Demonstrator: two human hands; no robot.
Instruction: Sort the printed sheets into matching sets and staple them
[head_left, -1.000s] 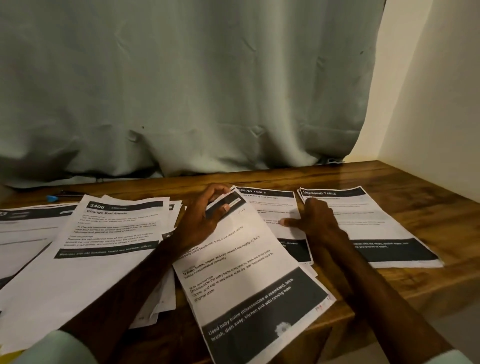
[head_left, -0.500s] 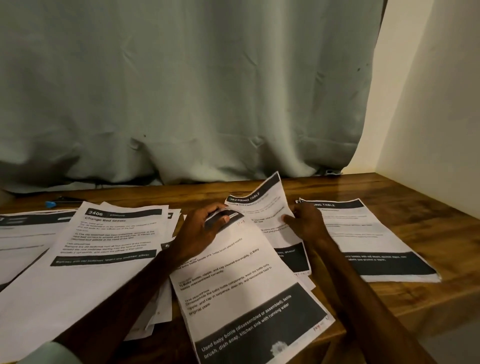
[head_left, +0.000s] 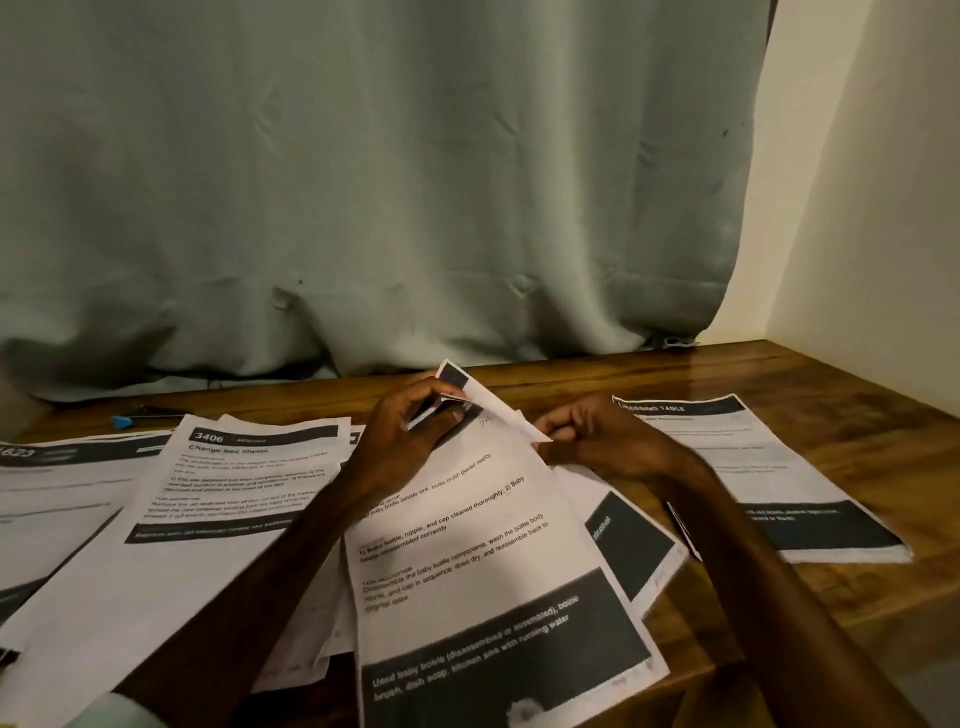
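Note:
A baby-bottle sheet lies in front of me with more sheets stacked under it. My left hand pinches the top corners of this stack, thumb under and fingers over, lifting the corners off the table. My right hand grips the right edge of the same stack with curled fingers. Under the stack, a sheet with a dark footer sticks out to the right. A "Dressing Table" sheet lies flat on the right. A "Change Bed Sheets" sheet tops the spread pile on the left.
The wooden table ends at a front edge near me and meets a cream wall on the right. A grey-green curtain hangs behind it. A small blue object lies at the back left. More sheets fan out at far left.
My right hand brought the lifted "Dressing Table" sheet from the right over to the middle stack and now grips the stack's edge. My left hand raised the stack's top corners.

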